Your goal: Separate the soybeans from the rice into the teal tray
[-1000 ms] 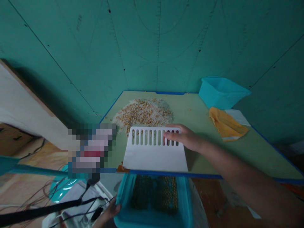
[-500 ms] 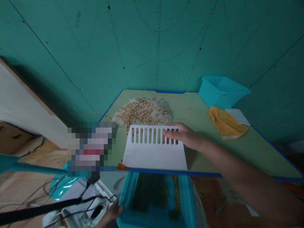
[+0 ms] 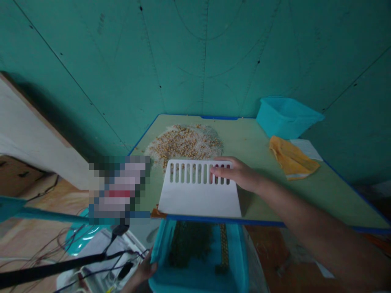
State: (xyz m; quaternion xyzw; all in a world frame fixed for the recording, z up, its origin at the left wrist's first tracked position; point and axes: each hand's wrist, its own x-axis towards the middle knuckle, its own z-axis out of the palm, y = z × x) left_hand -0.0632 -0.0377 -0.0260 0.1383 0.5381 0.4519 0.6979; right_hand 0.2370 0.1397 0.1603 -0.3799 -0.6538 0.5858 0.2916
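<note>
My right hand (image 3: 238, 174) grips the top right corner of a white plastic scraper (image 3: 198, 191) with a row of slots; the scraper stands tilted at the near edge of the green table (image 3: 253, 150). A pile of yellow grains mixed with white grains (image 3: 185, 144) lies just behind it. Below the table edge, my left hand (image 3: 143, 272) holds the left rim of a teal bin (image 3: 198, 260) that contains dark and yellow grains.
A second teal bin (image 3: 287, 116) stands at the table's back right, with an orange cloth (image 3: 290, 160) and a white sheet (image 3: 307, 148) beside it. Cables and a black strap (image 3: 61, 266) lie on the floor at left. A teal wall rises behind.
The yellow grains in the held bin have shifted into a narrower strip and the bin has moved slightly. The scraper and right hand have barely moved.
</note>
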